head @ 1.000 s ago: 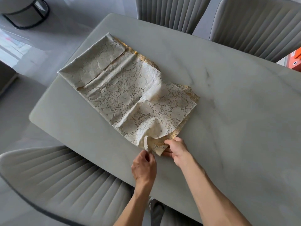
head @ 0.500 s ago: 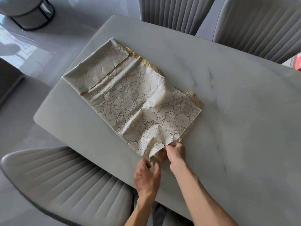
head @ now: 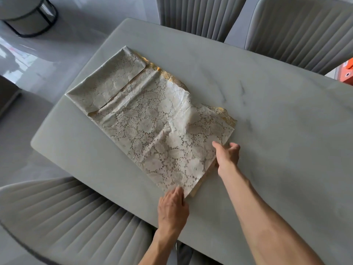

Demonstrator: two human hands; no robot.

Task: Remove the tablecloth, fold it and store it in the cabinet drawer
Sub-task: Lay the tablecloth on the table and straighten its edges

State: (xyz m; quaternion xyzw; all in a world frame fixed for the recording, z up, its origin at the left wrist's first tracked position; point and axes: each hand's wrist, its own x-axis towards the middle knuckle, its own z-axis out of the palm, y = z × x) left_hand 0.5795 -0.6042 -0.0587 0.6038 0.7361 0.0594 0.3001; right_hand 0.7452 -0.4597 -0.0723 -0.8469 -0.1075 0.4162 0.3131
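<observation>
The cream lace tablecloth [head: 152, 129], with a gold underside showing at its far edge, lies folded into a long rectangle across the grey marble table [head: 277, 115]. My left hand [head: 172, 206] rests its fingertips on the cloth's near corner. My right hand [head: 227, 156] is at the cloth's near right edge. Its thumb lies on top of the lace and its lower fingers are tucked at the edge, holding it. The far left end of the cloth has a smaller flap folded over it.
Grey ribbed chairs stand around the table: one at the near left [head: 63, 220] and two at the far side [head: 200, 14], [head: 305, 29]. A round stool with a black frame [head: 28, 16] stands on the glossy floor at the top left. An orange object [head: 346, 73] shows at the right edge.
Both hands were pinching the lifted near corner together. The corner now lies flat, my right hand has slid away along the right edge, and my left hand stays at the corner.
</observation>
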